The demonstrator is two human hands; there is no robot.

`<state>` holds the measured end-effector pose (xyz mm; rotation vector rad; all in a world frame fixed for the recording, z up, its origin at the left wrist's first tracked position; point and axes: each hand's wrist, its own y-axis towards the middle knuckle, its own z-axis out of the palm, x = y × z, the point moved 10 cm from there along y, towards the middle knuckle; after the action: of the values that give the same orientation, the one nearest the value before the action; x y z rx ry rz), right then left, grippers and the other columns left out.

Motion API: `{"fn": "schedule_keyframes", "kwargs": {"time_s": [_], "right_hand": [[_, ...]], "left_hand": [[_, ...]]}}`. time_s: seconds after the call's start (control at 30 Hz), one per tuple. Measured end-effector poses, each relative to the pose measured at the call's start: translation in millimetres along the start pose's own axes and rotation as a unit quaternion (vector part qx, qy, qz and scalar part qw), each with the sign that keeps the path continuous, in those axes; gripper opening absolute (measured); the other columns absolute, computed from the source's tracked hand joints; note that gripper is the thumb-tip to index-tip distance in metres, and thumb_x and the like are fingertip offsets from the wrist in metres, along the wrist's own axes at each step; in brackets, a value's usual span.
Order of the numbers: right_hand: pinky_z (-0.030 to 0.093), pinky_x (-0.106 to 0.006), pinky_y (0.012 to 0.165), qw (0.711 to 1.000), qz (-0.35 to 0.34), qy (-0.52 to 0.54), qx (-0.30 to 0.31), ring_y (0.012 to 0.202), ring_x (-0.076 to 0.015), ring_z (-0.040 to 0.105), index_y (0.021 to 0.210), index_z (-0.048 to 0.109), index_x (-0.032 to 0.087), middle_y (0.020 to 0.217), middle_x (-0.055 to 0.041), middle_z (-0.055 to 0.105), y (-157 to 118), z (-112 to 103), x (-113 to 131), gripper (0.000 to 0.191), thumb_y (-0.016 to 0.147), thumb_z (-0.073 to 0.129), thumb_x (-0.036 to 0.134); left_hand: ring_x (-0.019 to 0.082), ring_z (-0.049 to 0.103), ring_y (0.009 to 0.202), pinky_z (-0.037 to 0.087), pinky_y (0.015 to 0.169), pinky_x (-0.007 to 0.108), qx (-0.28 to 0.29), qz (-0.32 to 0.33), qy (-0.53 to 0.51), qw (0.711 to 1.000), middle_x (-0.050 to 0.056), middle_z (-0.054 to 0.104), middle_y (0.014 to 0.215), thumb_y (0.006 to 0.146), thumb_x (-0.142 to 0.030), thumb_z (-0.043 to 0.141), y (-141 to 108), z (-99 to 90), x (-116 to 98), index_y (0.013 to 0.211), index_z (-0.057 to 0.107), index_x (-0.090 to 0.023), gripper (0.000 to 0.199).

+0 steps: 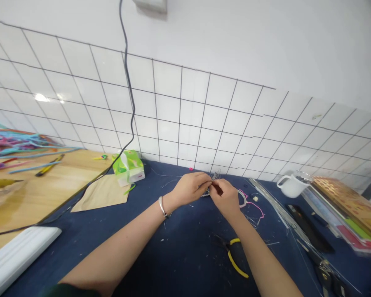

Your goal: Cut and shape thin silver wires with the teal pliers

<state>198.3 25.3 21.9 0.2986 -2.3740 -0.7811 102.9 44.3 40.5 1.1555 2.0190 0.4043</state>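
Head view is showing our left hand [189, 189] and our right hand [227, 199] meeting fingertip to fingertip, and both are pinching narrowly on what seems to be a grey wire piece [215, 175]. The fingers themselves are hiding the exact contact, so we cannot tell which strand each hand is gripping.

The wire piece is lying right at the grip: its loose tuft is standing just beyond the touching fingertips, on the wall side, and leaning a little to the right. The right hand's fingertips are sitting nearer to that tuft than the left's. A further greyish bit is showing on our side of the pinch, between the hands. We cannot be sure of a long axis, since the middle is being covered.

In look, the piece is appearing thin, tangled and dull grey, with fine ends splaying out.

Just right of the grip, partly behind the right hand, a pale ring [245, 201] is lying beside a curved pink strand [256, 205]. Farther right, a bundle of straight wires [272, 203] is stretching toward us. Nearer to us than the grip, yellow-handled pliers [232, 262] are resting on dark blue cloth [179, 255], beside the right forearm.
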Motion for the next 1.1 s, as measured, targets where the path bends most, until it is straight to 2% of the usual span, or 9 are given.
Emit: {"fn": "schedule_keyframes", "kwargs": {"time_s": [0.17, 0.4, 0.57, 0.7, 0.8, 0.93, 1.0, 1.1], "right_hand": [[0.041, -0.027, 0.065, 0.998, -0.018, -0.056, 0.009, 0.070, -0.0177, 0.055, 0.079, 0.060, 0.021, 0.075, -0.0037, 0.060, 5.8, 1.4, 16.4, 0.012, 0.078, 0.048, 0.019], [0.041, -0.023, 0.069, 0.992, -0.079, -0.093, 0.039, 0.079, -0.0151, 0.058, 0.086, 0.061, 0.021, 0.084, -0.0030, 0.064, 13.3, -3.5, 53.9, 0.018, 0.085, 0.044, 0.019], [0.039, -0.024, 0.065, 0.988, -0.096, -0.123, 0.005, 0.075, -0.0158, 0.058, 0.083, 0.062, 0.019, 0.081, -0.0040, 0.064, 11.9, -6.7, 73.3, 0.015, 0.083, 0.046, 0.019], [0.038, -0.025, 0.065, 0.986, -0.097, -0.133, -0.042, 0.074, -0.0175, 0.057, 0.084, 0.062, 0.016, 0.082, -0.0076, 0.063, 6.3, -4.5, 83.3, 0.017, 0.082, 0.045, 0.019], [0.037, -0.026, 0.064, 0.985, -0.098, -0.128, -0.066, 0.073, -0.0174, 0.057, 0.084, 0.062, 0.016, 0.081, -0.0076, 0.063, 2.5, -3.3, 84.3, 0.019, 0.084, 0.044, 0.020], [0.039, -0.026, 0.069, 0.986, -0.090, -0.112, -0.089, 0.078, -0.0179, 0.058, 0.086, 0.063, 0.017, 0.083, -0.0075, 0.064, 1.1, -10.5, 73.6, 0.018, 0.083, 0.045, 0.020], [0.040, -0.027, 0.073, 0.987, -0.082, -0.097, -0.098, 0.082, -0.0182, 0.058, 0.090, 0.063, 0.017, 0.087, -0.0079, 0.064, 1.7, -17.1, 66.1, 0.020, 0.082, 0.045, 0.019], [0.043, -0.027, 0.076, 0.991, -0.064, -0.064, -0.100, 0.081, -0.0166, 0.058, 0.090, 0.062, 0.019, 0.087, -0.0054, 0.065, 2.9, -25.0, 57.2, 0.019, 0.083, 0.045, 0.019]], "left_hand": [[0.018, 0.053, 0.074, 0.037, 0.067, 0.026, -0.013, 0.015, 0.033, 0.999, 0.006, 0.058, 0.079, 0.084, -0.020, 0.044, -1.4, -10.3, -8.6, 0.078, 0.059, -0.019, 0.016], [0.017, 0.052, 0.068, 0.035, 0.061, 0.025, -0.018, 0.019, 0.154, 0.988, 0.005, 0.056, 0.073, 0.084, -0.021, 0.041, -5.5, -39.6, -26.6, 0.075, 0.056, -0.018, 0.018], [0.017, 0.054, 0.070, 0.037, 0.061, 0.026, -0.022, 0.011, 0.223, 0.975, 0.004, 0.057, 0.073, 0.085, -0.020, 0.040, -14.3, -53.1, -38.4, 0.076, 0.055, -0.016, 0.018], [0.016, 0.055, 0.068, 0.036, 0.060, 0.026, -0.045, -0.007, 0.246, 0.968, 0.004, 0.058, 0.071, 0.085, -0.021, 0.040, -22.3, -59.1, -39.1, 0.074, 0.055, -0.017, 0.019], [0.015, 0.055, 0.068, 0.036, 0.059, 0.025, -0.080, -0.039, 0.222, 0.971, 0.004, 0.059, 0.071, 0.083, -0.021, 0.041, -26.7, -62.2, -33.3, 0.073, 0.056, -0.017, 0.018], [0.013, 0.053, 0.064, 0.036, 0.060, 0.023, -0.142, -0.098, 0.152, 0.973, 0.002, 0.059, 0.068, 0.081, -0.021, 0.045, -29.5, -64.4, -20.8, 0.071, 0.058, -0.017, 0.017], [0.012, 0.052, 0.061, 0.036, 0.059, 0.023, -0.171, -0.129, 0.101, 0.972, 0.002, 0.059, 0.066, 0.081, -0.022, 0.046, -30.6, -65.5, -12.9, 0.072, 0.059, -0.017, 0.017], [0.011, 0.051, 0.059, 0.036, 0.057, 0.022, -0.179, -0.152, 0.002, 0.972, 0.000, 0.060, 0.065, 0.082, -0.023, 0.045, -30.5, -62.1, -3.1, 0.076, 0.062, -0.017, 0.019]]}}
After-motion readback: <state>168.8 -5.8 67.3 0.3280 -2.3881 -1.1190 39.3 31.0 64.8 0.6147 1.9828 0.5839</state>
